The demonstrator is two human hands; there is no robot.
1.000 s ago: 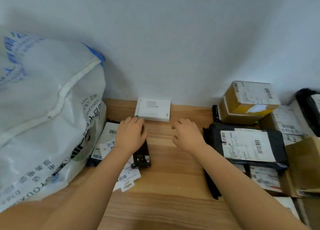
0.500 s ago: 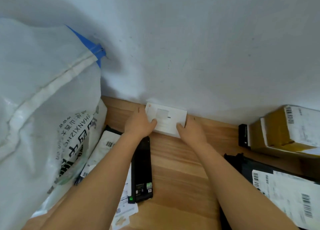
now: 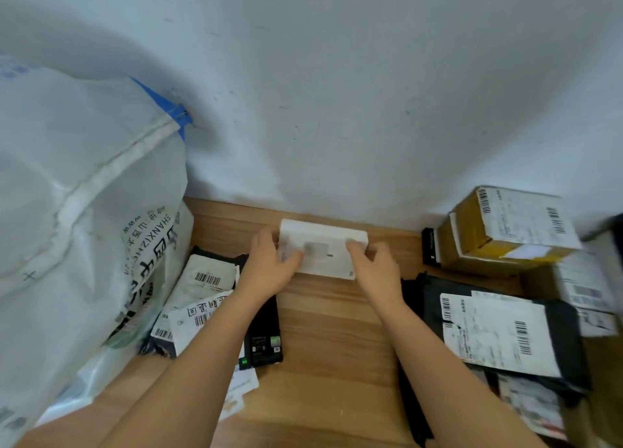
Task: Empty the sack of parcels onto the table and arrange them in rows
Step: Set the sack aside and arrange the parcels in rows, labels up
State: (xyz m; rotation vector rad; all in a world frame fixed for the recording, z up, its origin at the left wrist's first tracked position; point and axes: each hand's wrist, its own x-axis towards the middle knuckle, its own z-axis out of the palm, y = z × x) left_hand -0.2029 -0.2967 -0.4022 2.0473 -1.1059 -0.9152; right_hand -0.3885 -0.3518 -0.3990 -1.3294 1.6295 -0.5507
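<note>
A small white box (image 3: pixel 323 250) lies at the back of the wooden table (image 3: pixel 330 339) against the wall. My left hand (image 3: pixel 273 262) grips its left end and my right hand (image 3: pixel 374 264) grips its right end, thumbs on the top face. The big white woven sack (image 3: pixel 77 232) with black print stands at the left. Flat labelled parcels (image 3: pixel 205 286) and a black box (image 3: pixel 264 336) lie beside the sack, partly under my left forearm.
On the right a yellow-taped cardboard box (image 3: pixel 505 232) sits by the wall, with a black mailer (image 3: pixel 495 329) bearing a white label in front of it and more parcels (image 3: pixel 586 289) at the far right. Bare wood shows between my forearms.
Both hands moved forward from the open table to the white box and took hold of its ends. The view has shifted closer to the wall.
</note>
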